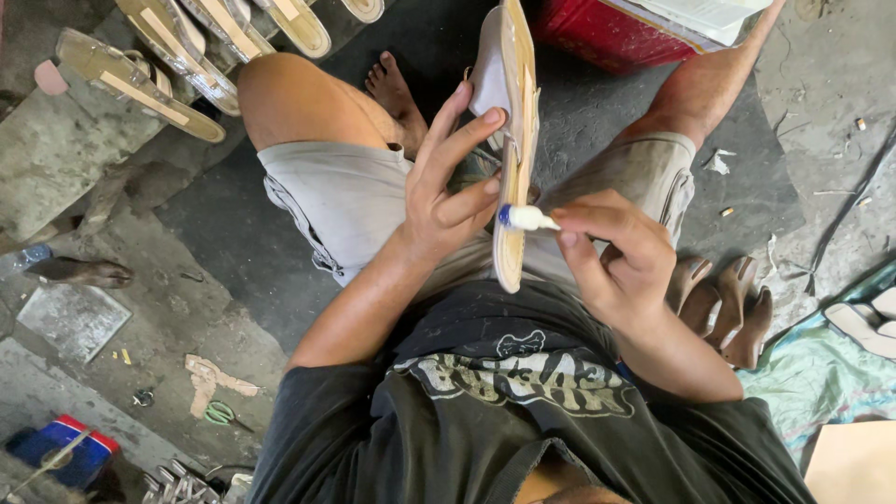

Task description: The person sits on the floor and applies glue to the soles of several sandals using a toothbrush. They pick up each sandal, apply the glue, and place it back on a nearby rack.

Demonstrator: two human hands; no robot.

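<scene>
My left hand (448, 191) grips a tan sandal sole (516, 112) held on edge above my lap, fingers wrapped over its white inner side. My right hand (611, 247) pinches a small white glue tube (527, 217) with a blue tip, and the tip touches the lower edge of the sole. I sit on the floor in grey shorts and a black shirt, with one bare foot (397, 93) behind the sole.
Several finished sandals (159, 79) lie in a row at top left. A red box (607, 33) stands behind my right knee. Brown heels (723, 299) sit by my right hip. Green-handled scissors (220, 413) and scraps lie on the concrete at lower left.
</scene>
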